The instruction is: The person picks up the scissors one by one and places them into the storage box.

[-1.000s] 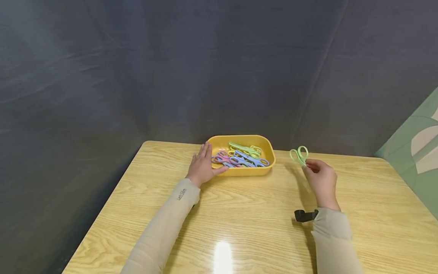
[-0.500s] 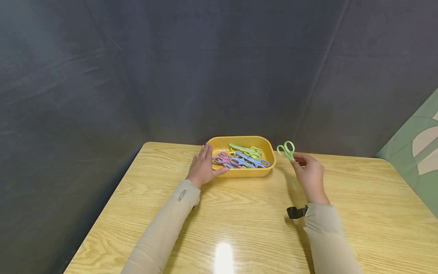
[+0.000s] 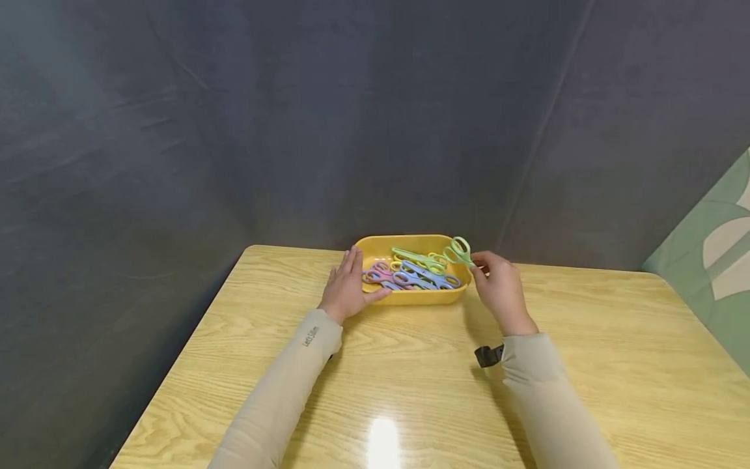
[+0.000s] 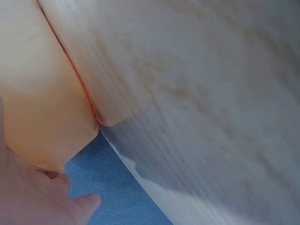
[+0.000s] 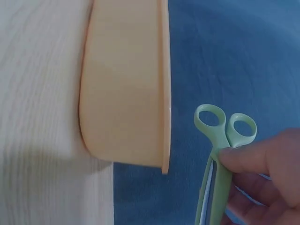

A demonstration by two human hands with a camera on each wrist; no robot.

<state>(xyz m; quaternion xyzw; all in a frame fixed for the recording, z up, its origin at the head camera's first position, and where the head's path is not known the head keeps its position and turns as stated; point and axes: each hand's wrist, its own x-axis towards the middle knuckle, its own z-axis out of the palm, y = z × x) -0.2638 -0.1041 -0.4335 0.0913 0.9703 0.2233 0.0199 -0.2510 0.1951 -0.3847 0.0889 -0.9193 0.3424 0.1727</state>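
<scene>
My right hand (image 3: 502, 290) pinches a pair of light green scissors (image 5: 218, 164) near the pivot, thumb on one side and fingers on the other. In the head view the scissors' handle loops stand over the right rim of a yellow basket (image 3: 422, 297). My left hand (image 3: 344, 288) rests along the basket's left end, fingers straight and thumb along the front rim. Several scissors lie in the basket: blue scissors (image 3: 424, 275), pink scissors (image 3: 381, 273) and green scissors (image 3: 417, 257) among them. In the left wrist view, part of the left hand (image 4: 42, 197) touches the basket's side.
The basket stands near the back edge of a wooden table (image 3: 410, 365). Behind it hangs a dark curtain (image 3: 375, 130). A green patterned panel (image 3: 709, 247) is at the far right. A black wrist camera (image 3: 489, 355) sits at the right sleeve.
My right hand has moved left with the green scissors, from beside the basket to its right rim. The left hand and the basket have stayed in place.
</scene>
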